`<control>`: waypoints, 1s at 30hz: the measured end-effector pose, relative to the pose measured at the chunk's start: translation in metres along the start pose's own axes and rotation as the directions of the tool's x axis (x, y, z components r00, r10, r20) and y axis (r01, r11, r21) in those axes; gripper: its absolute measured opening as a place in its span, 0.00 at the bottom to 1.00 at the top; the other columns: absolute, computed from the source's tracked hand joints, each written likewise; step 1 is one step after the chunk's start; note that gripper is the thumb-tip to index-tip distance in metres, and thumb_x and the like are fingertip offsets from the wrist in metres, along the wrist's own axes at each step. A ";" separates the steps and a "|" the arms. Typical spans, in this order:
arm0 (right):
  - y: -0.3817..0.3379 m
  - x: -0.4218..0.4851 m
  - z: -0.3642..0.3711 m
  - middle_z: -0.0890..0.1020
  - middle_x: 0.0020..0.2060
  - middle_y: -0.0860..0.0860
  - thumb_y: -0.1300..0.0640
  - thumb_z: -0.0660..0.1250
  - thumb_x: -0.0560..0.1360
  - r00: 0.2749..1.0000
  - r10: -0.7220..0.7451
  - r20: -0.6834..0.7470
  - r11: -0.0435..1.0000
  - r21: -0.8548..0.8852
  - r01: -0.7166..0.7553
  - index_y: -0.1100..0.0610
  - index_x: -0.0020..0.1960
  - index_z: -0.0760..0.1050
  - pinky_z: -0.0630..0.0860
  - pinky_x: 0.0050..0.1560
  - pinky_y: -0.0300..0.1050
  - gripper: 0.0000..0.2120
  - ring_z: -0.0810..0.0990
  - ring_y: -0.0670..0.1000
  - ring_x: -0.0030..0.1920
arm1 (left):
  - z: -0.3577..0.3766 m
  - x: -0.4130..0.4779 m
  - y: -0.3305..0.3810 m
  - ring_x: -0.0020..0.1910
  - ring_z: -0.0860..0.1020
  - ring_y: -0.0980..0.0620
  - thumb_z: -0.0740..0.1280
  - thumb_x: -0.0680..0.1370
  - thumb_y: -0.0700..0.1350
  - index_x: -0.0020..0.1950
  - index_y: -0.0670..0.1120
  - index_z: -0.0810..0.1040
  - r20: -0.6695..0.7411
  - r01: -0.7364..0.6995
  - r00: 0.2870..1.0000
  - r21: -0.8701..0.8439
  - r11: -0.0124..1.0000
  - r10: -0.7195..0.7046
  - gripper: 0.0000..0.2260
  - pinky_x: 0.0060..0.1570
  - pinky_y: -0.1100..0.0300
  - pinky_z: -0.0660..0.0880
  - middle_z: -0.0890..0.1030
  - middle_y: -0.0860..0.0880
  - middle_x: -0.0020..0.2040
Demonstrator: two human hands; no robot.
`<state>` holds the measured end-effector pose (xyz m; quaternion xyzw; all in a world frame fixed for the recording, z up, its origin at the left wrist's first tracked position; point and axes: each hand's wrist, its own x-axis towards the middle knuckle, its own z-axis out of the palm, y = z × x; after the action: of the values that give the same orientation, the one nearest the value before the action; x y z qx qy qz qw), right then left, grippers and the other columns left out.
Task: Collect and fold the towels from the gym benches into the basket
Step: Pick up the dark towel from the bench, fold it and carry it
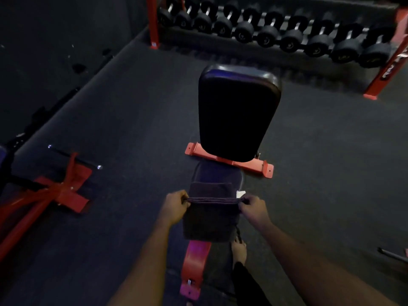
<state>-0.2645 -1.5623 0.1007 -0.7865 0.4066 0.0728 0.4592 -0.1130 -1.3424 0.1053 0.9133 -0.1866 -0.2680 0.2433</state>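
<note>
The towel (pixel 210 221) is dark, a dull purple-brown, and thick with folds. Its raised upper edge shows several stacked ridged hems drawn taut in a straight line between the two hands. The left hand (pixel 176 203) pinches the left end of that edge with fingers curled round it, and the right hand (pixel 254 206) grips the right end the same way. Below the taut edge the cloth falls in a flat rectangle over the near end of the table (pixel 217 173). Behind it another layer lies flat on the seat. A small white tag (pixel 241 193) sticks out at the towel's right corner, just beside the right hand. The table's dark back pad (pixel 238 113) stands tilted up beyond the seat, above a red crossbar (pixel 229 161) on the floor (pixel 320 173). A red beam (pixel 195 257) runs out from under the towel's lower edge. A bare foot (pixel 239 250) rests on the floor just right of that beam, near the towel's lower right corner. Dark floor lies open on both sides of the table. A second red frame (pixel 59 193) sits well apart to the left, and a dumbbell rack (pixel 276 36) stands well beyond the back pad. A thin bar (pixel 393 253) lies at the far right edge.
</note>
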 end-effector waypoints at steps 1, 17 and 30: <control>0.003 0.021 0.004 0.83 0.36 0.51 0.63 0.66 0.72 1.000 0.010 0.025 1.000 0.021 -0.011 0.50 0.41 0.79 0.76 0.40 0.43 0.09 0.83 0.53 0.41 | 0.008 0.019 -0.002 0.39 0.78 0.50 0.71 0.73 0.38 0.42 0.45 0.79 -0.013 0.032 0.999 -0.019 0.999 -0.032 0.04 0.37 0.61 0.67 0.79 0.50 0.36; 0.067 0.152 0.118 0.79 0.58 0.54 0.58 0.78 0.67 0.898 0.336 0.283 0.926 0.072 -0.369 0.62 0.65 0.69 0.79 0.58 0.56 0.31 0.80 0.57 0.56 | 0.138 0.086 -0.061 0.60 0.78 0.40 0.67 0.79 0.50 0.65 0.39 0.73 0.151 0.568 0.820 -0.103 0.817 -0.551 0.20 0.57 0.53 0.74 0.79 0.38 0.61; -0.081 -0.095 0.131 0.83 0.39 0.50 0.55 0.74 0.63 0.878 -0.236 0.417 0.971 0.058 0.233 0.56 0.40 0.72 0.78 0.42 0.46 0.12 0.82 0.52 0.41 | -0.006 -0.235 -0.077 0.57 0.78 0.45 0.68 0.78 0.48 0.60 0.42 0.72 -0.315 0.404 0.723 -0.529 0.746 -0.615 0.15 0.57 0.54 0.75 0.80 0.43 0.58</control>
<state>-0.2360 -1.3855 0.1258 -0.7941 0.2003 0.1831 0.5439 -0.2785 -1.1671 0.1621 0.8889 0.2069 -0.1294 0.3877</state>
